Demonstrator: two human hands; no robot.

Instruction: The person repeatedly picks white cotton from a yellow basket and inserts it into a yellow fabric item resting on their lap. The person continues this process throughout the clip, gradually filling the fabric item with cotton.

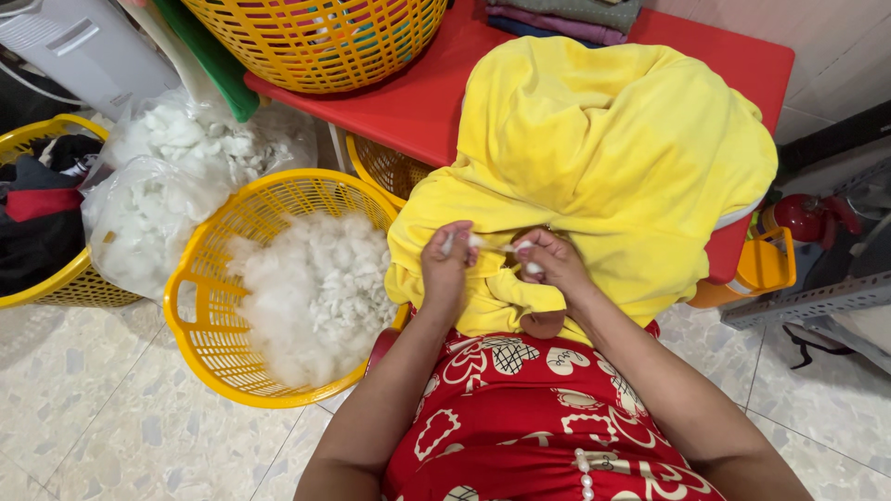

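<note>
1. left hand (446, 269) pinches a tuft of white stuffing (473, 241); right hand (549, 262) grips another bit at the same spot.
2. both press against the yellow plush cover (594, 167), draped over the red surface (408, 102).
3. the cover looks limp, mostly unfilled.
4. the yellow basket (200, 325) of stuffing sits just left.
</note>
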